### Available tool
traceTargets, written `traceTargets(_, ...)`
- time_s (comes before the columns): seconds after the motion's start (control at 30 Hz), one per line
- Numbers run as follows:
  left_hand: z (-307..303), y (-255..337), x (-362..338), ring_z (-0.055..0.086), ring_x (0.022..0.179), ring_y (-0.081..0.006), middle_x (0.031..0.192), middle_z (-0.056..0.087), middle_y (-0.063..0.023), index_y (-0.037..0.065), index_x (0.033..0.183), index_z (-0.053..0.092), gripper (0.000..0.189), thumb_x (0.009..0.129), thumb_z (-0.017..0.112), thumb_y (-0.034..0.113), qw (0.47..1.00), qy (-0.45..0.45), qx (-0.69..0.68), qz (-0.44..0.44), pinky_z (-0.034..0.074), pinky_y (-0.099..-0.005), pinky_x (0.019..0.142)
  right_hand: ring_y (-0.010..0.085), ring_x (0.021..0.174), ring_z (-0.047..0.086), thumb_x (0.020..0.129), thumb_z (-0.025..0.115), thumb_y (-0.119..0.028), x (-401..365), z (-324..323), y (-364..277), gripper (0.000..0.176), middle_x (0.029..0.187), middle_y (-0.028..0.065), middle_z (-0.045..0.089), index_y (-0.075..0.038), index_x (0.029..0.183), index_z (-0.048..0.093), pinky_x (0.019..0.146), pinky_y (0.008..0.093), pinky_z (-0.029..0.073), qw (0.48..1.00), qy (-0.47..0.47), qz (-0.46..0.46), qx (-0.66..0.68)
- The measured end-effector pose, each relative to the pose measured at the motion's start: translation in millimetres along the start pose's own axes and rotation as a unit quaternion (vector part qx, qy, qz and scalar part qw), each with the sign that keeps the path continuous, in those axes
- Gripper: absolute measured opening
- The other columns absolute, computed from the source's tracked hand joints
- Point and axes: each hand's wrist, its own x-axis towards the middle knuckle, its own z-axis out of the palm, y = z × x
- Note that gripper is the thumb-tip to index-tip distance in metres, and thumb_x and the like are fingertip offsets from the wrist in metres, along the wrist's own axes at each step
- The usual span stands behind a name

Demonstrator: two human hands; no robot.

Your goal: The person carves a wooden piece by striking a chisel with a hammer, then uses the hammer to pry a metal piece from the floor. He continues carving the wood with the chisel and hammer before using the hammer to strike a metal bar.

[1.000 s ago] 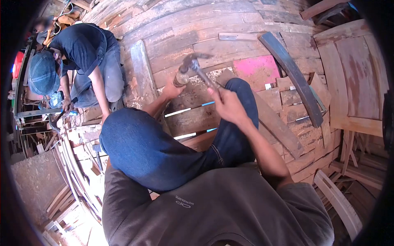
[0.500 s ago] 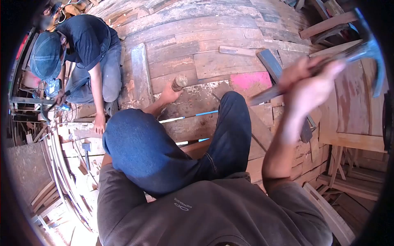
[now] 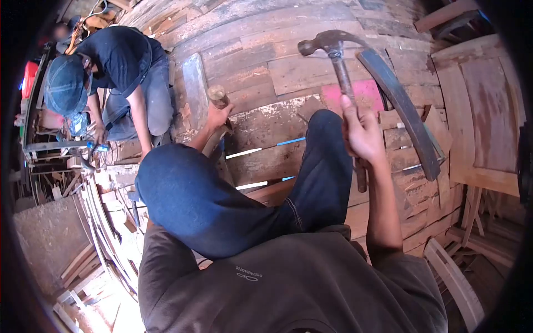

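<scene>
My right hand (image 3: 363, 129) is wrapped round the handle of a claw hammer (image 3: 343, 72), whose metal head points up and to the left above the plank floor. Beyond my left knee, my left hand (image 3: 218, 115) grips a short, round wooden piece (image 3: 217, 96), its flat end facing up. The lower part of that piece is hidden behind my fingers. A pink patch (image 3: 333, 95) marks the floor left of the hammer handle, and a long dark curved board (image 3: 401, 105) lies to the right of it.
A co-worker (image 3: 119, 61) in a cap crouches at the left, near a metal frame (image 3: 61, 145). A pale board (image 3: 194, 77) lies beyond my left hand. Wooden panelling (image 3: 483, 111) stands at the right, with thin strips (image 3: 105, 233) at the lower left.
The hammer has swung from the far right to a steady position nearer the middle, head up. My left hand and the round piece have shifted slightly left in view.
</scene>
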Motion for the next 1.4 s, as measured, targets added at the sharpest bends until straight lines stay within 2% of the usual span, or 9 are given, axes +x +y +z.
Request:
traceTargets(0.07, -2, 9, -2, 0.053, 0.062, -0.011, 0.072, 0.057, -0.0008, 0.005, 0.083, 0.056, 0.016, 0.076, 0.07, 0.006, 0.999, 0.018, -0.037, -0.008, 0.043, -0.0287, 0.055, 0.0075, 0.031, 0.031, 0.095, 0.048, -0.052, -3, -12, 4, 0.054, 0.045, -0.0028, 0.035, -0.011, 0.06, 0.039, 0.028, 0.0252, 0.022, 1.0, 0.018, 0.017, 0.01)
traceTargets(0.1, 0, 30, -6, 0.051, 0.056, -0.0099, 0.064, 0.056, 0.0004, 0.005, 0.071, 0.057, 0.014, 0.079, 0.068, 0.007, 0.999, 0.04, -0.02, 0.02, 0.04, -0.0265, 0.051, 0.0069, 0.031, 0.03, 0.094, 0.05, -0.051, -2, -16, 14, 0.053, 0.046, -0.0029, 0.036, -0.011, 0.061, 0.039, 0.028, 0.025, 0.022, 0.999, 0.029, 0.026, 0.011)
traceTargets(0.23, -3, 42, 3, 0.049, 0.053, -0.0087, 0.057, 0.053, 0.0013, 0.007, 0.061, 0.053, 0.022, 0.077, 0.069, 0.009, 0.998, 0.042, -0.045, 0.021, 0.038, -0.0266, 0.05, 0.0067, 0.032, 0.03, 0.095, 0.05, -0.049, -5, -21, 25, 0.049, 0.047, -0.0033, 0.034, -0.01, 0.066, 0.042, 0.028, 0.0242, 0.022, 0.998, 0.022, 0.057, 0.03)
traceTargets(0.43, 7, 31, 3, 0.049, 0.052, -0.0083, 0.058, 0.053, 0.0016, 0.008, 0.065, 0.054, 0.02, 0.076, 0.071, 0.009, 0.999, 0.029, -0.012, 0.01, 0.037, -0.0257, 0.047, 0.0069, 0.033, 0.031, 0.095, 0.048, -0.05, -3, -22, 34, 0.049, 0.048, -0.0032, 0.034, -0.009, 0.067, 0.044, 0.029, 0.0244, 0.023, 0.996, 0.009, 0.083, -0.011)
traceTargets(0.83, 22, 36, 4, 0.048, 0.05, -0.0095, 0.059, 0.052, 0.0003, 0.006, 0.068, 0.052, 0.019, 0.078, 0.068, 0.002, 0.987, 0.049, -0.152, -0.013, 0.036, -0.0257, 0.047, 0.0065, 0.035, 0.035, 0.096, 0.048, -0.048, -5, -7, 32, 0.049, 0.049, -0.0059, 0.034, -0.006, 0.072, 0.05, 0.032, 0.0258, 0.025, 0.994, -0.028, 0.101, -0.042)
traceTargets(0.93, 28, 29, -10, 0.047, 0.05, -0.0098, 0.06, 0.051, -0.0004, 0.005, 0.07, 0.052, 0.018, 0.077, 0.068, 0.001, 0.994, 0.031, -0.101, -0.039, 0.036, -0.0261, 0.046, 0.0064, 0.035, 0.035, 0.096, 0.048, -0.048, -6, -7, 31, 0.049, 0.048, -0.006, 0.034, -0.005, 0.073, 0.051, 0.032, 0.0258, 0.025, 0.993, -0.032, 0.106, -0.048)
traceTargets(1.1, 33, 26, -23, 0.045, 0.051, -0.0105, 0.062, 0.049, -0.0003, 0.004, 0.075, 0.051, 0.014, 0.078, 0.063, -0.002, 0.975, 0.068, -0.208, -0.021, 0.037, -0.0267, 0.048, 0.006, 0.035, 0.034, 0.096, 0.048, -0.048, -7, -6, 39, 0.049, 0.048, -0.0066, 0.033, -0.005, 0.073, 0.052, 0.032, 0.0256, 0.025, 0.992, -0.048, 0.112, -0.043)
traceTargets(1.27, 35, 7, -47, 0.044, 0.058, -0.0097, 0.063, 0.045, 0.0007, 0.006, 0.072, 0.048, 0.019, 0.078, 0.06, -0.007, 0.96, -0.008, -0.277, 0.027, 0.036, -0.0247, 0.054, 0.0052, 0.036, 0.034, 0.096, 0.048, -0.049, -6, -10, 47, 0.05, 0.049, -0.0072, 0.032, -0.005, 0.072, 0.052, 0.033, 0.0249, 0.025, 0.992, -0.044, 0.082, -0.086)
traceTargets(1.4, 34, 10, -57, 0.044, 0.063, -0.0099, 0.068, 0.045, 0.0001, 0.007, 0.076, 0.047, 0.017, 0.081, 0.06, -0.002, 0.986, -0.007, -0.157, 0.047, 0.036, -0.025, 0.058, 0.0063, 0.033, 0.034, 0.096, 0.049, -0.046, 2, -8, 50, 0.047, 0.048, -0.0035, 0.036, -0.009, 0.069, 0.047, 0.03, 0.0241, 0.023, 0.988, -0.06, 0.106, -0.096)
